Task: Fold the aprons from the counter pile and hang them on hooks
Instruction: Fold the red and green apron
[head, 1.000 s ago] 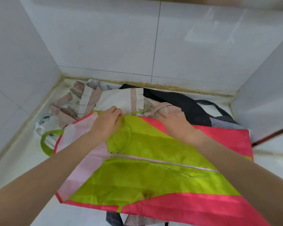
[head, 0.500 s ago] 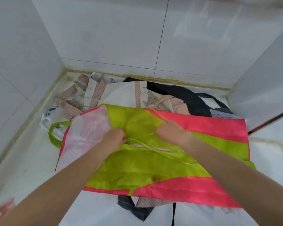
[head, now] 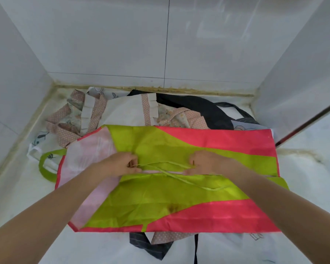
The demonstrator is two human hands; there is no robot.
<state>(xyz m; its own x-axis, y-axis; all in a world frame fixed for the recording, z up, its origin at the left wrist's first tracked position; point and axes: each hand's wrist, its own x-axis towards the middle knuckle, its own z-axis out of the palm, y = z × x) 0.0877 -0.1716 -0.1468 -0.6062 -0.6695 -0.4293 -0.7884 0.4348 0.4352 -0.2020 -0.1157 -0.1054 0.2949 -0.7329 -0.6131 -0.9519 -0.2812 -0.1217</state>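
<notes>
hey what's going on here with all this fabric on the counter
A person is folding a green and pink apron spread flat over a pile of other aprons. The left hand and right hand each pinch its thin green tie string at the middle. Nothing is hung yet.

2 bare forearms come in from the bottom corners of the view, one on each side, both uncovered along their whole visible length (no sleeve edge or cuff shows anywhere up to the frame border). The bare left hand (head: 120,164) carries no ring, band or glove that can be made out, and the bare right hand (head: 204,161) is just as plain, with no watch or bracelet at the wrist. Fingernails are too small and blurred to describe. Nothing of the clothing, torso or upper arms enters the picture.
</notes>
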